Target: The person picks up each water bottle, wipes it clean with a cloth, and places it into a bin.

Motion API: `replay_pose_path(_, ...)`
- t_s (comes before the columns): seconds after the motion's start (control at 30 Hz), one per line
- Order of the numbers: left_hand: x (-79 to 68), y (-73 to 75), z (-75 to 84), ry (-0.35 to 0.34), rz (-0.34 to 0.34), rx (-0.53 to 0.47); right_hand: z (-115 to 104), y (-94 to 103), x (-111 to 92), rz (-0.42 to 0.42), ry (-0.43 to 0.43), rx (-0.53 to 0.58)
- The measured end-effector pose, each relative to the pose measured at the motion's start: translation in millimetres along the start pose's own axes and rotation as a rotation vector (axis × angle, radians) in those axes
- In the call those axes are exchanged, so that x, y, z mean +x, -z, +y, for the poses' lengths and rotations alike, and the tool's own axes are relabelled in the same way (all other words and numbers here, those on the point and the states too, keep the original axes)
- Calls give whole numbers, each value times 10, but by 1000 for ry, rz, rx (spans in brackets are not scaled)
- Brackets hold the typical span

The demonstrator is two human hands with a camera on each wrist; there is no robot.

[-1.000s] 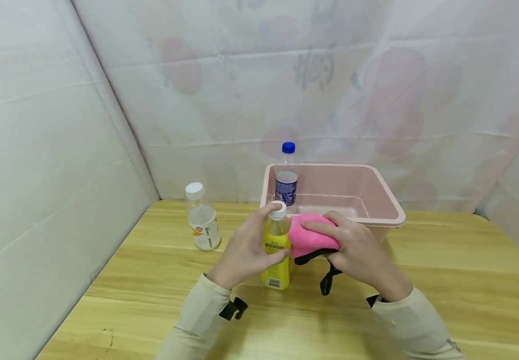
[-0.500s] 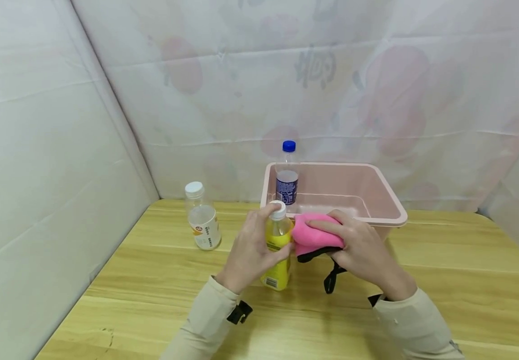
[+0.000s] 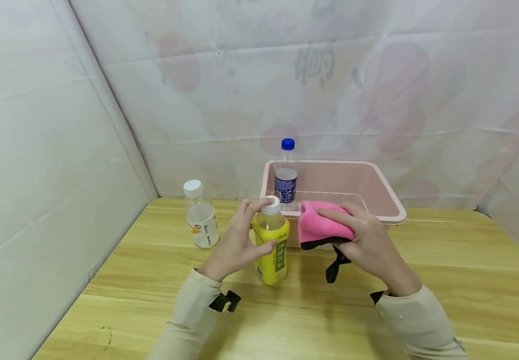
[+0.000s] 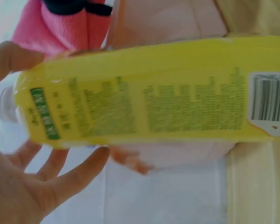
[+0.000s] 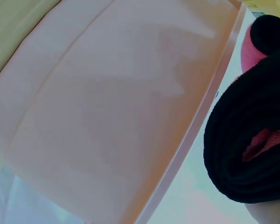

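Observation:
My left hand (image 3: pixel 237 240) holds a yellow-labelled bottle (image 3: pixel 269 255) upright, a finger on its white cap (image 3: pixel 271 205) and the thumb across its upper side. The left wrist view shows the bottle's printed back and barcode (image 4: pixel 270 98). Whether its base touches the table cannot be told. To its right, my right hand (image 3: pixel 367 245) grips a folded pink cloth (image 3: pixel 324 222) with a black edge and a hanging black loop (image 3: pixel 333 267). A gap separates the cloth from the bottle. In the right wrist view the cloth's black edging (image 5: pixel 233 121) is rolled up.
Behind the hands stands a pink plastic basin (image 3: pixel 394 212). A clear bottle (image 3: pixel 285 185) with a blue cap stands upright inside its left end. Another clear bottle (image 3: pixel 203 225), white-capped, stands on the wooden table (image 3: pixel 151 280) to the left. Pale cloth walls (image 3: pixel 223 100) enclose the table.
The yellow bottle has turned, bringing its green label panel into sight, and shifted slightly left with my left hand. My right hand has drawn the pink cloth rightward, off the bottle.

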State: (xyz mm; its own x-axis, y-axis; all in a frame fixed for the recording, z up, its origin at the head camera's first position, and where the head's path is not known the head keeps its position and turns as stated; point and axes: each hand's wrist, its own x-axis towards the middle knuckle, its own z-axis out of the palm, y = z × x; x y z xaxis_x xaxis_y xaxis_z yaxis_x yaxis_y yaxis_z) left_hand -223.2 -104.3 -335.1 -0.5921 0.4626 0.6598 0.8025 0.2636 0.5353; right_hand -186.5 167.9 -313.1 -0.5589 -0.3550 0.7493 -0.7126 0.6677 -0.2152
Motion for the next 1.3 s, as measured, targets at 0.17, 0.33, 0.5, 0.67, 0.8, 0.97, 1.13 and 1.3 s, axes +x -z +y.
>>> replay_pose_path(0.17, -21, 122, -43, 27, -59, -91, -13, -2, 10, 60, -17, 89)
replay_pose_path(0.33, -45, 177, -78, 47, -130, -168, -33, -14, 17, 123, -17, 163)
replay_pose_path(0.5, -45, 195, -68, 94, -199, -223, -73, -51, 26, 185, -3, 213)
replay_pose_path(0.67, -48, 187, -57, 129, -235, -260, -105, -122, 5, 148, 52, 145)
replay_pose_path(0.8, -55, 187, -61, 124, -241, -273, -135, -191, -16, 93, 94, 64)
replay_pose_path(0.97, -72, 209, -56, 136, -248, -284, -173, -257, -13, 76, 113, 51)
replay_pose_path(1.13, -79, 216, -58, 128, -244, -276, -200, -292, -11, 48, 106, 58)
replay_pose_path(1.3, -88, 211, -65, 120, -235, -268, -217, -294, -24, 11, 77, 43)
